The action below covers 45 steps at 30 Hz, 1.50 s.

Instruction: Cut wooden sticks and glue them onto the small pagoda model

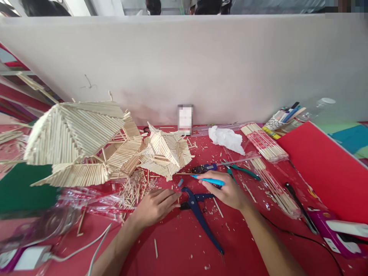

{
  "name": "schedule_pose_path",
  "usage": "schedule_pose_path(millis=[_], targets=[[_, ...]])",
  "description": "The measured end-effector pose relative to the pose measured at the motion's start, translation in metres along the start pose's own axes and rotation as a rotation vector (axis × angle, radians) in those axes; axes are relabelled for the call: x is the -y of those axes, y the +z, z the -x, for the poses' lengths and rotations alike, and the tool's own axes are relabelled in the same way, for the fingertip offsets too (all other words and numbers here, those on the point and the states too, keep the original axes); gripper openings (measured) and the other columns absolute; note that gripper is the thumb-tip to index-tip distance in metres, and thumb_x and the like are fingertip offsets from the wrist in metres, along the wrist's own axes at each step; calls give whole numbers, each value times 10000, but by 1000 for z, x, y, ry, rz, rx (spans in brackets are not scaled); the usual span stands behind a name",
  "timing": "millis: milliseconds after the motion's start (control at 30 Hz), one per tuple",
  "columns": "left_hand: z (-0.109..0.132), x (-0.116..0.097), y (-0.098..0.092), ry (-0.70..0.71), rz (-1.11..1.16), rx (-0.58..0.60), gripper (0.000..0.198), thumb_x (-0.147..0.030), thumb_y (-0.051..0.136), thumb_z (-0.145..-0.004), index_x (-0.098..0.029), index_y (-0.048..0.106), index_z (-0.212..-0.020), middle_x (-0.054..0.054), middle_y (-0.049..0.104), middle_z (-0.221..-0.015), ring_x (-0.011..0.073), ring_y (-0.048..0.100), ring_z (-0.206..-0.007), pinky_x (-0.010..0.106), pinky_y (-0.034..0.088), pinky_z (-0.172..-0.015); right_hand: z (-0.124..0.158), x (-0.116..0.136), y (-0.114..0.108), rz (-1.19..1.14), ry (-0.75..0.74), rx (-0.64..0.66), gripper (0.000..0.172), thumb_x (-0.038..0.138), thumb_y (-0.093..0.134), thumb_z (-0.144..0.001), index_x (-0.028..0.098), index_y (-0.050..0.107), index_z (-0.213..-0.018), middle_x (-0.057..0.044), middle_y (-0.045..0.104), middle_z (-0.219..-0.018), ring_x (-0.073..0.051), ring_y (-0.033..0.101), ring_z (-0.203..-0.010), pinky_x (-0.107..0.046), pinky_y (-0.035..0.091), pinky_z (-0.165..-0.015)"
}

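Note:
My right hand (pixel 225 188) grips a bright blue pen (pixel 213 181), its tip pointing left close to a thin wooden stick on the red table. To the left, my left hand (pixel 157 207) rests low over the tabletop with its fingers curled together. A small bit of wood seems to show at those fingertips, but I cannot make out what they hold. Between the hands lies a dark blue hand cutter (pixel 202 220), its long handle slanting toward me. Beyond my left hand stands a small roof-like model of wooden sticks (pixel 165 149).
A larger stick-built roof model (pixel 83 130) stands at left, above scattered cut sticks (pixel 138 193). Wire strippers (pixel 204 168), green-handled pliers (pixel 245 172), crumpled tissue (pixel 226 139) and packs of chopsticks (pixel 263 142) lie at right. A red board (pixel 327 168) and purple power strip (pixel 335 234) sit farther right.

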<state>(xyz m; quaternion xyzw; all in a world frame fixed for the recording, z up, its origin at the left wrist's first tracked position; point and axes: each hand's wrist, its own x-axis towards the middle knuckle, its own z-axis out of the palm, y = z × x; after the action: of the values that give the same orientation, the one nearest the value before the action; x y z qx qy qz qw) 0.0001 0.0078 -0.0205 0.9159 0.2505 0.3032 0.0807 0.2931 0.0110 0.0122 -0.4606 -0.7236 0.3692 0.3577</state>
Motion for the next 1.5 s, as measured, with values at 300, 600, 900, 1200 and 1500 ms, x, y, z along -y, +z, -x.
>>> schedule_pose_path(millis=[300,600,900,1200,1500], targets=[[-1,4,21,-305,158,78,300,-289,553,-1048,-220,638,-1327,113,774,-1151,238,761,-1029,380,623,-901,-2,-11,25,-44,172,-41,214,409,568,-996,228,670,-1050,-58,812,-961,-231,769,-890,-311,567,-760],[-1,6,30,-371,156,82,286,-382,552,-1045,-207,684,-1229,106,780,-1149,260,755,-1035,394,604,-920,-6,-20,35,2,147,-119,210,389,600,-948,202,685,-991,-44,761,-885,-195,693,-752,-263,484,-641],[3,8,35,-434,181,149,327,-438,522,-1052,-216,681,-1232,92,776,-1161,250,747,-1039,369,589,-939,-9,-32,39,-179,213,-101,241,418,615,-904,195,693,-953,-43,752,-776,-196,696,-684,-257,497,-582],[3,8,31,-463,198,173,291,-403,522,-1049,-220,667,-1222,83,778,-1126,245,750,-994,349,588,-890,-9,-33,37,-215,220,-23,253,437,612,-917,203,692,-970,-46,770,-819,-186,670,-642,-263,496,-563],[-2,3,22,-481,243,186,302,-421,513,-1053,-229,662,-1232,73,788,-1111,233,761,-940,339,585,-882,-5,-32,34,-209,165,53,248,427,589,-960,203,663,-1036,-8,666,-793,-159,612,-663,-256,486,-618]])
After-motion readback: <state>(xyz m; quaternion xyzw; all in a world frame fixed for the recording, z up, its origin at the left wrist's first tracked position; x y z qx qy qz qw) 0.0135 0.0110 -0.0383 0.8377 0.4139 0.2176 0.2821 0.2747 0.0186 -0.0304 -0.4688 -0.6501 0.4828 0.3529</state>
